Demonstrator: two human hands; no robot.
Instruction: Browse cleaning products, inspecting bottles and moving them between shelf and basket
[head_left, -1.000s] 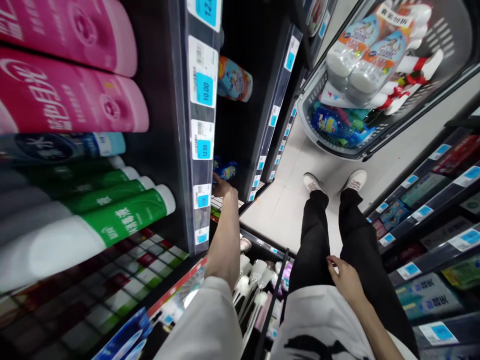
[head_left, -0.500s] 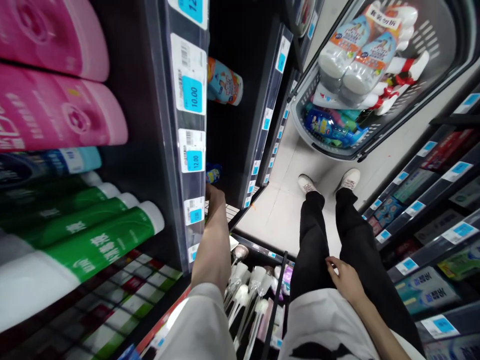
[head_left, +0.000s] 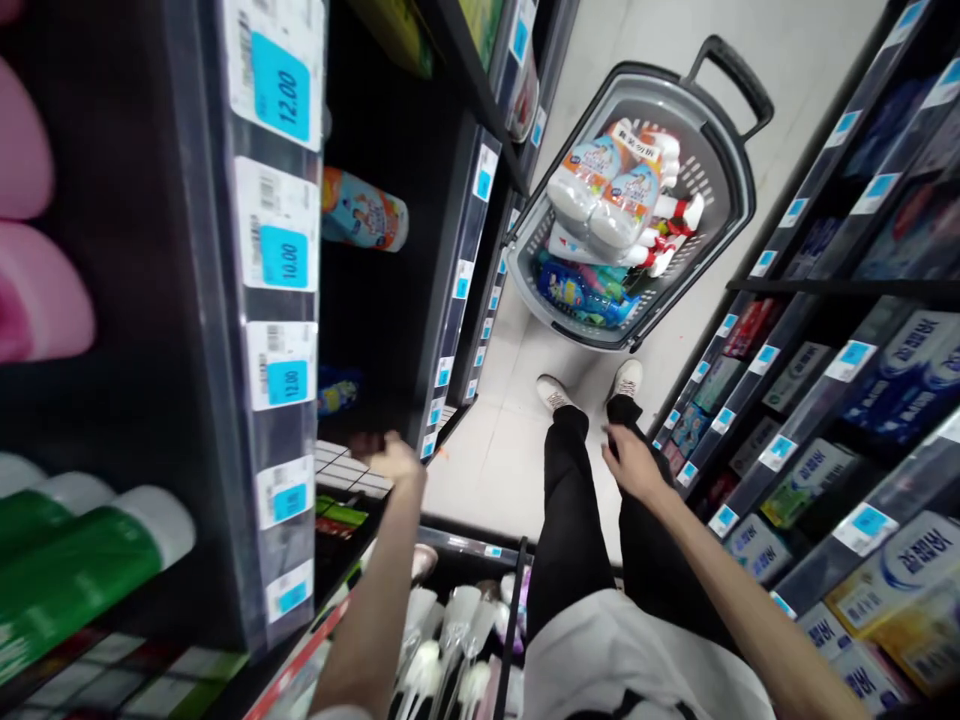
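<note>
Shopper's left hand [head_left: 396, 462] reaches into the shelf [head_left: 352, 470], fingers hidden so their grip cannot be told; bottle [head_left: 337, 392] just behind risks toppling.

Dark matt shelf [head_left: 202, 300] with glossy clear plastic strips over paper price tags [head_left: 279, 232], grey perforated plastic basket [head_left: 731, 190] (black handle, slight sheen), shiny plastic bottle [head_left: 364, 212], smooth pale floor [head_left: 510, 450], matt black cloth trousers [head_left: 574, 520], glossy cardboard boxes [head_left: 892, 570].
</note>
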